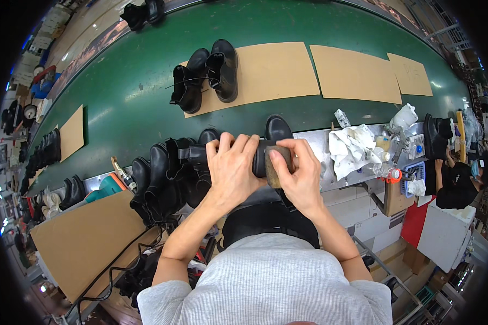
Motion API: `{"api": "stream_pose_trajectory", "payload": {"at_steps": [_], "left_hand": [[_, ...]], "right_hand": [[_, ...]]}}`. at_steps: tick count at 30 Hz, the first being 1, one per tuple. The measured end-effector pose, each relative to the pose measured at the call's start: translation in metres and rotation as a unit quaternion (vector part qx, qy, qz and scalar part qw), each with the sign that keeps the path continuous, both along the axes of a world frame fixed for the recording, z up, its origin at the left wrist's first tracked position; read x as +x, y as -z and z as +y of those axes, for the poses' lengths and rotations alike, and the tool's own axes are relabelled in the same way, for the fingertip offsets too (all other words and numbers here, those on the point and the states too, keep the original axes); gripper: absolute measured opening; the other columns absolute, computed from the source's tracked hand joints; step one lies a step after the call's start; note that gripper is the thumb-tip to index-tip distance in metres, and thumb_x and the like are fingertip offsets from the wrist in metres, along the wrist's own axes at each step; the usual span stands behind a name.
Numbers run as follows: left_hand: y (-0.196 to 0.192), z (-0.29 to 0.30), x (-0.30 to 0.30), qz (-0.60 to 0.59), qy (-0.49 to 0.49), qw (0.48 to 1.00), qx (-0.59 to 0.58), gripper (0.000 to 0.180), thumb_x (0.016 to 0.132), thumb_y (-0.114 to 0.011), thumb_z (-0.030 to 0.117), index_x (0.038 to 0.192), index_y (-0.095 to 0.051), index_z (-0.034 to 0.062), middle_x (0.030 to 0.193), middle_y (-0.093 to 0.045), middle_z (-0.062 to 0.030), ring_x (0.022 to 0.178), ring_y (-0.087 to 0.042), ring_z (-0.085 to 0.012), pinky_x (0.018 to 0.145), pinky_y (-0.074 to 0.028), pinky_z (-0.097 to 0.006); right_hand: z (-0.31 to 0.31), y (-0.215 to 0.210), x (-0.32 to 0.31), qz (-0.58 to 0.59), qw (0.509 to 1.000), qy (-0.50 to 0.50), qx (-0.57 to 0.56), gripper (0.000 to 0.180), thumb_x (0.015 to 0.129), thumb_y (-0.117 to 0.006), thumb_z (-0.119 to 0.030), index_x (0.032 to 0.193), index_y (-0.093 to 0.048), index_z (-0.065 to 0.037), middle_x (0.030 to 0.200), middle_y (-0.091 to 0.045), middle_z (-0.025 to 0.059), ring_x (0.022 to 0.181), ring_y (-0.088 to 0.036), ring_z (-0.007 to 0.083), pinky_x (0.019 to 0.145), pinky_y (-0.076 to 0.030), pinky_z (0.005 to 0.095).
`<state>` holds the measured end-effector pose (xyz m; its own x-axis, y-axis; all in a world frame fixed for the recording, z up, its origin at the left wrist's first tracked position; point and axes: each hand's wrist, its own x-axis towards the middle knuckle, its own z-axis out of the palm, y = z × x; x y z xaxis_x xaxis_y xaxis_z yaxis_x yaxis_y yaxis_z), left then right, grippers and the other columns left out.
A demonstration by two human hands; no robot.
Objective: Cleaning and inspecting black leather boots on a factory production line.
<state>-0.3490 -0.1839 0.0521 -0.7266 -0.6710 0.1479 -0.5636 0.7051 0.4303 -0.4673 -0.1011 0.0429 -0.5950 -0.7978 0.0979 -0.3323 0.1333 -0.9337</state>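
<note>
My left hand is closed over a black boot lying on its side at the bench's near edge. Between the thumb and fingers of my right hand is a worn brownish-grey block. It is pressed against the boot close to my left fingertips. My hands cover much of the boot. Just beyond them, the rounded toe of another black boot shows. Several more black boots stand to the left of my left hand.
A green conveyor belt runs beyond the bench, carrying cardboard sheets and a pair of black boots. On the right lie a white cloth and a clear bottle. A co-worker is at far right; a cardboard box stands left.
</note>
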Motion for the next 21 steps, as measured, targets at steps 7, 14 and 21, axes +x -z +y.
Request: {"api": "stream_pose_trajectory", "payload": {"at_steps": [7, 14, 21], "left_hand": [[-0.006, 0.009, -0.005, -0.022, 0.016, 1.000, 0.003, 0.076, 0.043, -0.085, 0.032, 0.109, -0.058, 0.0054, 0.098, -0.058, -0.0039, 0.092, -0.049, -0.0229, 0.081, -0.033, -0.039], [-0.008, 0.013, -0.011, -0.020, 0.005, 1.000, -0.015, 0.075, 0.039, -0.086, 0.031, 0.105, -0.060, 0.0068, 0.097, -0.058, -0.0030, 0.090, -0.049, -0.0233, 0.080, -0.034, -0.038], [0.001, 0.017, -0.010, -0.018, -0.015, 0.999, -0.034, 0.079, 0.038, -0.086, 0.031, 0.108, -0.060, 0.0056, 0.097, -0.058, -0.0037, 0.089, -0.049, -0.0239, 0.079, -0.033, -0.038]], "right_hand": [[-0.024, 0.005, -0.027, 0.075, 0.996, -0.024, 0.030, 0.017, 0.082, -0.065, -0.016, 0.088, -0.059, -0.001, 0.072, -0.053, 0.0113, 0.061, -0.051, 0.0237, 0.057, -0.042, 0.0347], [-0.026, 0.002, -0.031, 0.084, 0.996, 0.009, 0.039, 0.018, 0.083, -0.064, -0.016, 0.085, -0.057, 0.001, 0.077, -0.056, 0.0143, 0.068, -0.056, 0.0296, 0.061, -0.045, 0.0386], [0.013, 0.002, -0.008, 0.066, 0.998, 0.012, 0.001, 0.019, 0.082, -0.065, -0.016, 0.087, -0.056, 0.000, 0.074, -0.055, 0.0130, 0.065, -0.055, 0.0250, 0.060, -0.045, 0.0343]]}}
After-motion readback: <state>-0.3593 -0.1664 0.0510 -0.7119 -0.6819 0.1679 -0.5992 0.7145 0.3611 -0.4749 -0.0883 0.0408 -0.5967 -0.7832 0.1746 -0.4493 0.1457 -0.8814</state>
